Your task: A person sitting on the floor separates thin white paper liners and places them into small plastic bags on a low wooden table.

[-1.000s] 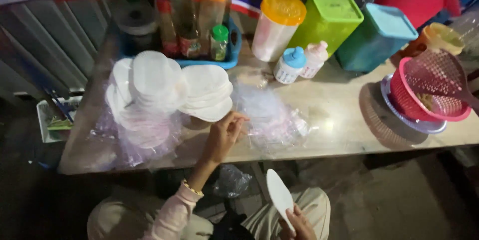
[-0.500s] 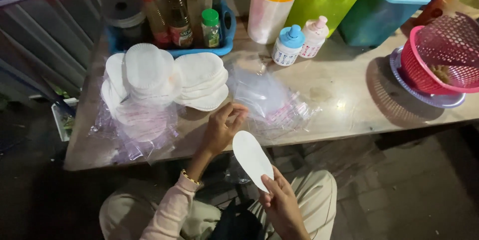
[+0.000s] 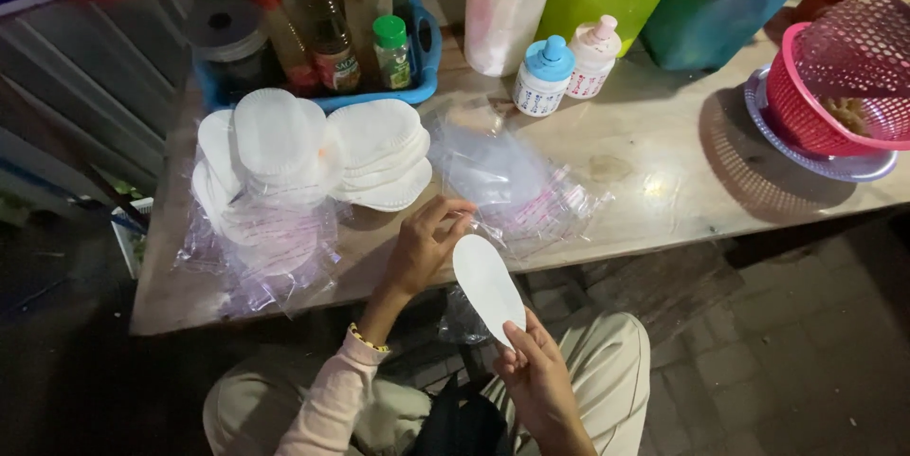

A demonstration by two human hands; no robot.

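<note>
Right hand (image 3: pixel 538 382) grips paper plate (image 3: pixel 487 286); left hand (image 3: pixel 424 246) touching.

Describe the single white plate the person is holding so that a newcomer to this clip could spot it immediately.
Start at the long wooden table and drop to its near edge, below the stacks of white paper plates. There, off the table, the right hand pinches a single white oval paper plate by its lower end, the left hand at its top. Unlike the stacked plates, it is alone and tilted.
</note>
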